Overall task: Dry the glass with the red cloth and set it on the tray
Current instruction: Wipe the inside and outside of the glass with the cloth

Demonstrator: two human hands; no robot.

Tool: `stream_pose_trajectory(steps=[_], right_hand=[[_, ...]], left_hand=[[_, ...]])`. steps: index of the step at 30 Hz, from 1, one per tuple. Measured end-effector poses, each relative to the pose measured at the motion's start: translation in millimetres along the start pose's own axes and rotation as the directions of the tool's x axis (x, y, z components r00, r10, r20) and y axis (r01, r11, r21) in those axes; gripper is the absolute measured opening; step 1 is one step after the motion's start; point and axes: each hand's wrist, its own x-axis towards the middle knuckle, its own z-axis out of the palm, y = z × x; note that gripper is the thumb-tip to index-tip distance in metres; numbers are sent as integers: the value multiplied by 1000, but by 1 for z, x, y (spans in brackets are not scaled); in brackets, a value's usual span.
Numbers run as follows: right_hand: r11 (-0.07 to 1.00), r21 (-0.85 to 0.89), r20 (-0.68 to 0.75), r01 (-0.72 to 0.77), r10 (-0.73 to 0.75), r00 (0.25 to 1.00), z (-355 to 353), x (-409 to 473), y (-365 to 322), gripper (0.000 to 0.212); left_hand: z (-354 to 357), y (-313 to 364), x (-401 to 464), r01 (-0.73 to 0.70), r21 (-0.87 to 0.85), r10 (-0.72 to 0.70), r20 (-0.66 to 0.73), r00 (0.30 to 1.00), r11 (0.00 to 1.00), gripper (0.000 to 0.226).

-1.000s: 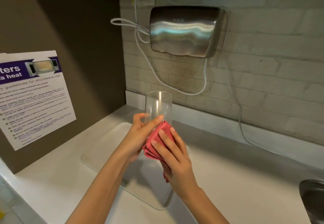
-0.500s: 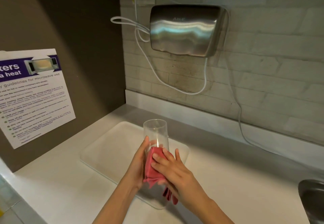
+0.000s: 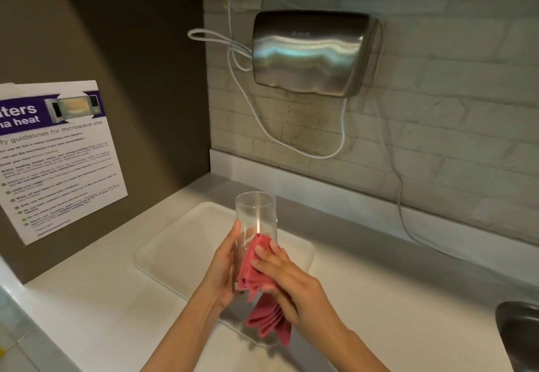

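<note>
A tall clear glass stands upright in the air above the white tray. My left hand wraps its lower part from the left. My right hand presses the folded red cloth against the glass's near side, and loose folds of the cloth hang below my palm. The glass's base is hidden behind my hands and the cloth. The tray lies flat on the pale counter under my hands.
A steel hand dryer with white cables hangs on the tiled wall behind. A microwave guideline notice is stuck to the brown left wall. The rim of a metal sink shows at the right edge.
Both hands have brought the glass down from chest height toward the tray. My right hand with the cloth has slid along the glass's side, and more cloth hangs below.
</note>
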Motion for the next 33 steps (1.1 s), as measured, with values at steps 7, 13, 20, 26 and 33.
stream_pose_trajectory(steps=[7,13,20,26,33], right_hand=[[984,-100,-137,-149,135,981,-10,57,-6,45],[995,-76,48,71,-67,997,8,-3,-6,42],[963,118,-349,-243,269,898,-9,50,-11,40],[985,-173,-21,4,-8,1000,7,29,-14,53],[987,44,-178,-156,161,971,-3,19,-16,50]], left_hand=[[14,-8,-4,-30,-35,30,3,1000,999,55],[-2,3,-6,-5,-21,4,-43,999,1000,66],[8,-9,-11,32,-20,-31,23,999,999,63],[4,4,-11,-58,18,59,-42,997,998,57],[5,-5,-14,-30,76,33,-45,998,997,59]])
